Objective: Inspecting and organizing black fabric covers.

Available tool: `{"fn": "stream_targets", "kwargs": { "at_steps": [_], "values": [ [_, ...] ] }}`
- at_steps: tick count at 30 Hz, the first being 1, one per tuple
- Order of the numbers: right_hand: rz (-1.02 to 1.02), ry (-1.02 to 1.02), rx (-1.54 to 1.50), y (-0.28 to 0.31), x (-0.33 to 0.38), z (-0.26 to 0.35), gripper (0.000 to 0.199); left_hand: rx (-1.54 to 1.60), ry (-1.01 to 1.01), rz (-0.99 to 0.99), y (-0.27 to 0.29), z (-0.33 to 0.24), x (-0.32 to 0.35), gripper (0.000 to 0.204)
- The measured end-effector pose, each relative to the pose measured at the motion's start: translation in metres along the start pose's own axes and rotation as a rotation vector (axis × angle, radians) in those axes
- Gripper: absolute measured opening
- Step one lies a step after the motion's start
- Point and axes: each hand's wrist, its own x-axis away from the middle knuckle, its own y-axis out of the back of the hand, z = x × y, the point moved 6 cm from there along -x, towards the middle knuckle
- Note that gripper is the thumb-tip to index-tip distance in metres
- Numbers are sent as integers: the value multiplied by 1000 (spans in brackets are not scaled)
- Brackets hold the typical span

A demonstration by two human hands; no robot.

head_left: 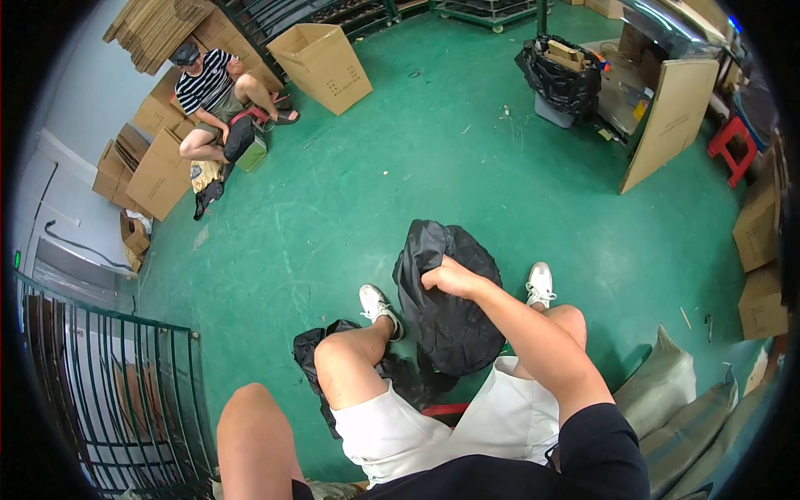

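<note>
My right hand [450, 277] is closed on the upper edge of a black fabric bag [454, 329], which looks rounded and crumpled. The bag sits between my knees, above the floor and in front of my white shorts. Only part of my left arm shows, bent at the lower left; its hand is out of view. More black fabric [310, 346] lies in a heap on the floor beside my left shoe. Part of a red edge [446, 409] shows below the bag, between my thighs.
Another person [212, 96] sits at the far left with black fabric on the lap. A large open carton [321, 67] stands beyond. Green metal racking [125, 392] rises at left; stuffed sacks [658, 375] lie at right. A bin with a black liner [562, 87] and red stool [733, 150] stand farther off.
</note>
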Motion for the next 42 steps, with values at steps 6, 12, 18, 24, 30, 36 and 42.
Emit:
{"fn": "stream_targets", "kwargs": {
  "at_steps": [6,12,18,24,30,36,42],
  "values": [
    [-18,-23,81,-9,9,4,31,24,55,-5,-11,22,-2,15],
    [21,-30,159,-7,2,-7,26,22,119,11,-13,38,-5,14],
    [-7,7,143,-12,0,-3,24,3,160,33,-13,51,-10,14],
    [-40,7,98,-8,6,-14,24,-57,223,69,-9,58,-10,14],
    [27,-28,150,-13,7,-2,30,-105,314,57,4,71,4,14],
    [14,19,125,-15,5,-1,23,-162,461,-61,33,83,47,15],
    [-21,-69,71,-16,1,-9,26,-145,606,-104,44,107,90,16]
  ]
}}
